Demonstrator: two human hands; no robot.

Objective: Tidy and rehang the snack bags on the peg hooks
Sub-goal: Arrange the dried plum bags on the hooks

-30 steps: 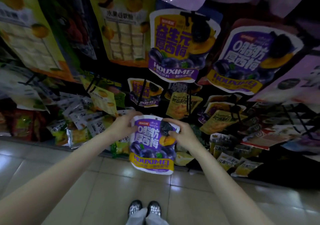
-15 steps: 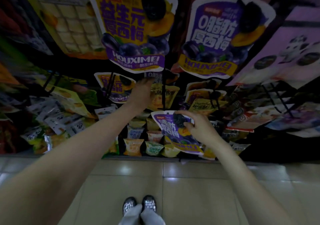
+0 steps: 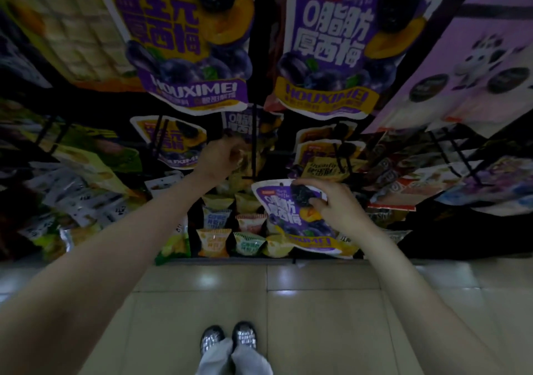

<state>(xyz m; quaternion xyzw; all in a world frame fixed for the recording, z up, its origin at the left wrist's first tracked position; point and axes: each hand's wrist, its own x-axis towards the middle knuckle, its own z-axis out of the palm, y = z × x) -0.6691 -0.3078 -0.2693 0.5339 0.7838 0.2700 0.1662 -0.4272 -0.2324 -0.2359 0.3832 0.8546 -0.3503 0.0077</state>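
My right hand [image 3: 337, 209] pinches the top right corner of a purple prune snack bag [image 3: 285, 216], holding it low in front of the rack. My left hand [image 3: 220, 158] reaches up and left of it, fingers curled against the hanging bags beside a black peg hook [image 3: 253, 138]. A yellowish bag [image 3: 259, 158] and a small purple prune bag [image 3: 240, 122] hang at that hook. The dim light hides whether my left fingers grip anything.
Large purple prune bags [image 3: 331, 43] hang close overhead, and pale lilac bags [image 3: 476, 57] hang at the right. Small pillow packets [image 3: 215, 242] fill the bottom shelf. Several more hooks with bags [image 3: 331, 161] crowd the right. Tiled floor [image 3: 317, 317] and my shoes [image 3: 227, 337] lie below.
My left hand let go of the purple bag and rose to the hanging bags by the hook. My right hand keeps the bag and has shifted it right. The view moved closer to the rack.
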